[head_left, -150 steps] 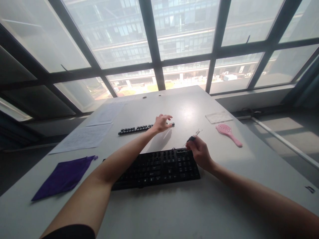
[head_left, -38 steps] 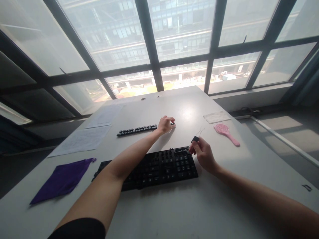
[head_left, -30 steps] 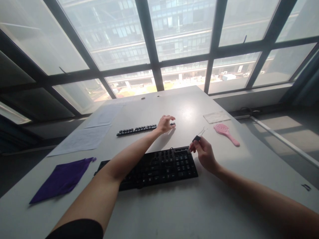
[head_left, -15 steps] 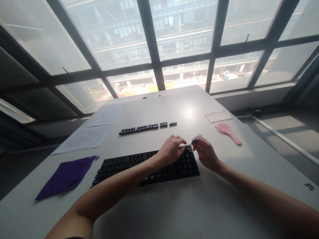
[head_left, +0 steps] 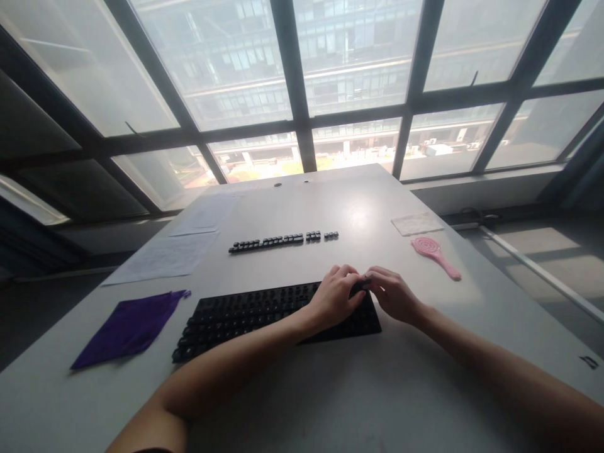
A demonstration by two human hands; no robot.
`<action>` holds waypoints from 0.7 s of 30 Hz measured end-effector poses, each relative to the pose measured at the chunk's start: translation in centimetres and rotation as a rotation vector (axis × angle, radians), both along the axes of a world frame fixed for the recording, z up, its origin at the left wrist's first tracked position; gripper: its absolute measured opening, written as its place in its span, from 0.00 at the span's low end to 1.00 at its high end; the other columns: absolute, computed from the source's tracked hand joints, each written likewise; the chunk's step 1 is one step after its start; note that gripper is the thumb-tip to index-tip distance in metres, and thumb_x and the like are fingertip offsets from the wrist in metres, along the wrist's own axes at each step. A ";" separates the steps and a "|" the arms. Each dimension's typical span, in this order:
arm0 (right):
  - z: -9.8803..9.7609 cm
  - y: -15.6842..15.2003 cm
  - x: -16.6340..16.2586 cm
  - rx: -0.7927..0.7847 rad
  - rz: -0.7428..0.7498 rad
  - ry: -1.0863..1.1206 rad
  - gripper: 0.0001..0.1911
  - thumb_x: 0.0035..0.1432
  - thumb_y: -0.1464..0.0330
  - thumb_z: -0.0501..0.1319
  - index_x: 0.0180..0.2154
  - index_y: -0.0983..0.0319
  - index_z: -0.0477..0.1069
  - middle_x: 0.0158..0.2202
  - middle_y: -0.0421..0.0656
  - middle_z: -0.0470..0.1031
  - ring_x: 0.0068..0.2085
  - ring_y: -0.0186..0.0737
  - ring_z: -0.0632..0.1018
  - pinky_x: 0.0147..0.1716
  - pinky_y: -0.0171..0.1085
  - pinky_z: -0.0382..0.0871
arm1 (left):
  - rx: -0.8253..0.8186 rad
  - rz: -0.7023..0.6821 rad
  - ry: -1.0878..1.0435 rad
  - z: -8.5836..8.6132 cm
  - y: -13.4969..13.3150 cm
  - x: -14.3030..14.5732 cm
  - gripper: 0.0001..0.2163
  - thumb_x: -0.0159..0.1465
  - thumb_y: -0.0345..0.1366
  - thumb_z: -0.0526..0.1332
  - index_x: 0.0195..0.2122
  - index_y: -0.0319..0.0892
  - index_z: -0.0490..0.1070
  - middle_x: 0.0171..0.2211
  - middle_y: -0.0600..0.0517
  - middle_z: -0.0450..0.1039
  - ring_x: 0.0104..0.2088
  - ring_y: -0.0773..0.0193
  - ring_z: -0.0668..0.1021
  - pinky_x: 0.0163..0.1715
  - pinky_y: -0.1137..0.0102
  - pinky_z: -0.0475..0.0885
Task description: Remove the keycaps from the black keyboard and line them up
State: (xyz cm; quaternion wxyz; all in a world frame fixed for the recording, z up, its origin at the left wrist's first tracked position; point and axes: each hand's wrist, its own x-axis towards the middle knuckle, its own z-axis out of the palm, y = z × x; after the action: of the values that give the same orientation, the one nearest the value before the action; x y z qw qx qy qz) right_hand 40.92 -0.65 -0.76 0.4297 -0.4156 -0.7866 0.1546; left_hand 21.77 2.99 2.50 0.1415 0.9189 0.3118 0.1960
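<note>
"Left hand [head_left: 334, 292], right hand [head_left: 394, 294]: condition?"

"Together at a small dark piece [head_left: 360, 287]; which one grips it, cannot tell. Keyboard [head_left: 255, 308] beneath, hands at its two o'clock."

"Step?"

"Judged: fine handling of that piece; next move calls for steadiness. Beyond: loose keycaps [head_left: 285, 240], twelve o'clock."

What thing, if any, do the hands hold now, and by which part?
It cannot be told: the left hand and right hand meet at the far right corner of the keyboard; something dark shows between them, its grip hidden.
</note>
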 end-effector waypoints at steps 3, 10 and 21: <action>-0.2 0.1 0.2 0.029 -0.011 0.006 0.10 0.67 0.71 0.53 0.34 0.60 0.69 0.31 0.44 0.73 0.32 0.40 0.72 0.33 0.39 0.65 | 0.030 0.021 0.070 0.2 0.2 0.6 0.11 0.64 0.40 0.63 0.46 0.44 0.73 0.45 0.48 0.72 0.45 0.54 0.72 0.45 0.61 0.71; -1.0 0.1 -0.3 -0.122 -0.180 0.302 0.08 0.63 0.71 0.56 0.31 0.60 0.71 0.28 0.41 0.75 0.29 0.39 0.74 0.31 0.38 0.67 | 0.026 0.085 0.038 -0.2 0.4 1.5 0.07 0.64 0.40 0.64 0.40 0.44 0.73 0.42 0.49 0.71 0.42 0.55 0.74 0.40 0.62 0.71; -0.7 0.0 -0.7 -0.123 -0.250 0.508 0.07 0.63 0.67 0.59 0.32 0.60 0.72 0.27 0.41 0.75 0.29 0.40 0.76 0.31 0.40 0.70 | -0.059 0.026 -0.178 -0.7 0.4 1.6 0.05 0.66 0.36 0.63 0.41 0.43 0.70 0.41 0.49 0.73 0.44 0.57 0.73 0.45 0.63 0.71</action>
State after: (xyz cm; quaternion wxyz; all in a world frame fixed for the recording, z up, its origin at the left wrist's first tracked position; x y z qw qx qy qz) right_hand 40.20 -0.63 -1.48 0.6028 -0.4827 -0.5854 0.2469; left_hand 23.35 3.42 1.77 0.1930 0.8891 0.3156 0.2694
